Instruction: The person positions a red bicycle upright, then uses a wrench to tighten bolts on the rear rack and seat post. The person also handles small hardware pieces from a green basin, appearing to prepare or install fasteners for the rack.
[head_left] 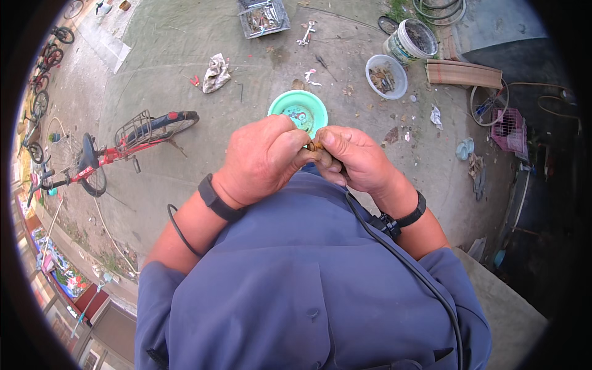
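My left hand (262,154) and my right hand (357,157) meet in front of my body, both closed with the fingertips together. Pinched between them is a small brownish-orange piece (315,146), which looks rusty or greasy. Fingers cover most of it, so its kind cannot be made out. Just beyond my hands, a light green basin (317,105) stands on the ground, with a coloured picture on its bottom. My left hand hides the basin's near left edge.
A red bicycle (111,154) stands to the left. Ahead lie a tray of tools (264,18), wrenches (306,33), a rag (216,74) and a screwdriver (322,63). At right are a white bowl of parts (386,77), a bucket (410,40) and a pink crate (509,132).
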Action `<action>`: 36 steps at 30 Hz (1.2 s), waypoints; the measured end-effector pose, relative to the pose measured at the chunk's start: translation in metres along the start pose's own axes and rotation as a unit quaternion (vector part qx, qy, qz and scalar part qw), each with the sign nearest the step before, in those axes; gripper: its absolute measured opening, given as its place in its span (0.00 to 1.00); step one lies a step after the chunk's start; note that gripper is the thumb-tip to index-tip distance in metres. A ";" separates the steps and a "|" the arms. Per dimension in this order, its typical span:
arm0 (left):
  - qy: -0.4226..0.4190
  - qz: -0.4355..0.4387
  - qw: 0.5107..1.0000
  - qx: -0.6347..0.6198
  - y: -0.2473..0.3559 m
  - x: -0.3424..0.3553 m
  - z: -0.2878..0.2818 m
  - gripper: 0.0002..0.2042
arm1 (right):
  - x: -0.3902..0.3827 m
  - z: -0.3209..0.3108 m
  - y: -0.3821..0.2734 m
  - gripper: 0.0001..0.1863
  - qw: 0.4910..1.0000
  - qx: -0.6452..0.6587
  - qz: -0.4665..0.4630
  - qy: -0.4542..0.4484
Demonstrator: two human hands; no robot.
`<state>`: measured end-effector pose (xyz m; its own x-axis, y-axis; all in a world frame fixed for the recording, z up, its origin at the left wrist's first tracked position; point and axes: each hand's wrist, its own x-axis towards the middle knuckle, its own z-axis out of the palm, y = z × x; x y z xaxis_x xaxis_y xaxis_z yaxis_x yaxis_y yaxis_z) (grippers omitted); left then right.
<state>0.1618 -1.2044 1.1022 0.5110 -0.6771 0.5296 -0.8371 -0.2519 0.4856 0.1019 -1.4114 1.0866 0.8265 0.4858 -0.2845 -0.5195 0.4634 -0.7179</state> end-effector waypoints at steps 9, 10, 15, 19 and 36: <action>0.003 -0.223 0.924 -0.311 0.001 -0.001 0.009 0.07 | 0.004 -0.003 -0.010 0.17 0.998 0.008 -0.054 -0.001; -0.003 -0.264 0.887 -0.379 0.001 -0.003 0.010 0.08 | 0.004 -0.002 -0.011 0.15 0.996 -0.023 -0.082 0.023; -0.024 -0.297 0.835 -0.463 -0.003 -0.003 0.011 0.09 | 0.001 0.005 -0.015 0.08 0.961 -0.170 -0.174 0.129; -0.034 -0.306 0.827 -0.470 -0.004 -0.001 0.012 0.10 | 0.000 0.004 -0.019 0.12 0.943 -0.241 -0.192 0.123; -0.038 -0.288 0.844 -0.451 -0.010 0.007 0.012 0.08 | 0.005 -0.001 -0.027 0.10 0.941 -0.247 -0.189 0.135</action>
<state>0.1715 -1.2151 1.0927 0.7403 -0.6723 -0.0050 0.0529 0.0508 0.9973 0.1205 -1.4218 1.1042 0.9916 0.1185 -0.0524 -0.0681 0.1326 -0.9888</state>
